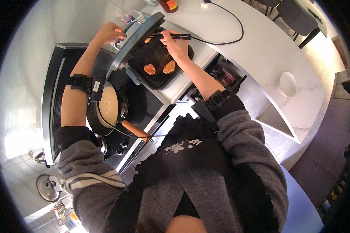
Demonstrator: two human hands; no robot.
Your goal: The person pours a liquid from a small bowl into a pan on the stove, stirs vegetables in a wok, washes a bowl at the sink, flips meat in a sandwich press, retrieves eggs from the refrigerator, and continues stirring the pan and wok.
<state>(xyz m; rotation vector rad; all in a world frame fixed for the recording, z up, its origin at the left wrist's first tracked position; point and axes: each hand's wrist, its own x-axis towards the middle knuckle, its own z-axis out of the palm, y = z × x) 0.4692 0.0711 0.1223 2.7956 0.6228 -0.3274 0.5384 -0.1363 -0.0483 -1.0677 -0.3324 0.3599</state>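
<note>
My left hand [109, 34] grips the handle [128, 27] of a raised electric griddle lid [138, 39], which stands tilted up along the griddle's left side. Below it lies the dark square griddle pan [160, 55], with browned pieces of meat [169, 67] on its surface. Over the pan's far right part, my right hand [176, 45] holds a pair of black chopsticks [179, 36]. Their tips point left, close to another piece of meat [148, 40] near the lid. My right hand hides part of the pan.
A pan [108, 106] of pale, bubbling liquid sits on the black cooktop [143, 102], its wooden handle [135, 131] angled towards me. A black cord [242, 29] curves across the white counter [259, 49]. Below the counter a drawer [226, 77] stands open. A white bowl [288, 84] is at right.
</note>
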